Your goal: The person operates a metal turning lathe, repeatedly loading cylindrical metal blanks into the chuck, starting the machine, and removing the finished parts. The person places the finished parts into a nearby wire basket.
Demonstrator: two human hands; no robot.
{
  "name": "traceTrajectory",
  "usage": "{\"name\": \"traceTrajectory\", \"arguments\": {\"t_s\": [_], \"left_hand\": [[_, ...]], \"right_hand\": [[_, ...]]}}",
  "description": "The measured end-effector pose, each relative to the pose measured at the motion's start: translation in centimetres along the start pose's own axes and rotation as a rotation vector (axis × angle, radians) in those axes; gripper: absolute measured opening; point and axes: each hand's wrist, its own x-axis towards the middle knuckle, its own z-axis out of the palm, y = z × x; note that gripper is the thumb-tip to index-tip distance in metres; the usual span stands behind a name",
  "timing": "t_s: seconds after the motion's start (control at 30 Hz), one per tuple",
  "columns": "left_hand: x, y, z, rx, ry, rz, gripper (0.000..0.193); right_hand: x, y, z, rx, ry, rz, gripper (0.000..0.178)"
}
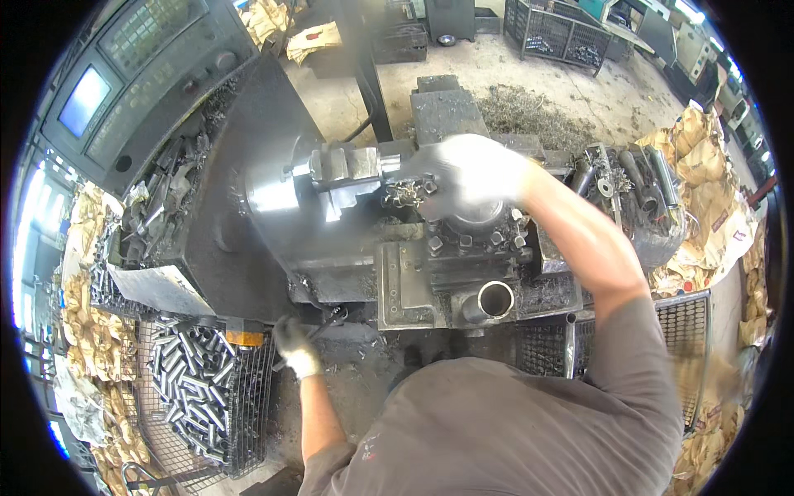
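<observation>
My right hand (484, 169), in a white glove and smeared by motion, reaches over the tool post (475, 227) of a lathe. Its fingers cannot be made out. To its left, the chuck (343, 168) has a short bright metal piece (390, 163) at its centre. Curled metal chips (403, 195) hang between chuck and tool post. Low at the left, my left hand (294, 343), in a soiled glove, appears closed around a slim dark rod (321, 326) below the machine bed. An upright open metal tube (495, 301) stands at the near side of the carriage.
A wire basket (256, 413) with many short metal tubes (192, 388) stands at lower left, an orange block (246, 338) at its rim. The control panel (103, 91) rises at far left. Tools (608, 183) lie on the machine's right end, beside brown paper (703, 215).
</observation>
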Motion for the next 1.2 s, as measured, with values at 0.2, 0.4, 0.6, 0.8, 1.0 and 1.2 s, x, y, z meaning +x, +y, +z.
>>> {"name": "traceTrajectory", "arguments": {"t_s": [0.2,0.4,0.6,0.8,1.0,1.2], "left_hand": [[1.5,25.4,9.9,0.371,-0.711,0.545,0.035],[-3.2,15.3,20.0,0.386,-1.262,0.749,0.045],[4.9,31.1,14.8,0.236,-0.542,1.220,0.057],[18.4,32.1,15.3,0.739,-0.333,1.014,0.075],[20.9,35.8,20.1,0.813,-0.713,0.769,0.077],[16.3,32.8,15.4,0.498,-0.282,1.084,0.073]], "right_hand": [[15.0,11.1,8.1,0.016,-0.719,-0.066,0.038],[9.6,13.4,1.4,0.039,0.109,-0.204,0.028],[-4.8,36.0,0.2,-0.234,0.454,1.068,0.058],[8.1,16.1,0.1,0.171,-0.182,0.525,0.058],[15.0,13.3,9.7,-0.293,-0.384,0.198,0.054],[17.4,15.5,7.1,0.219,-0.785,0.413,0.055]]}}
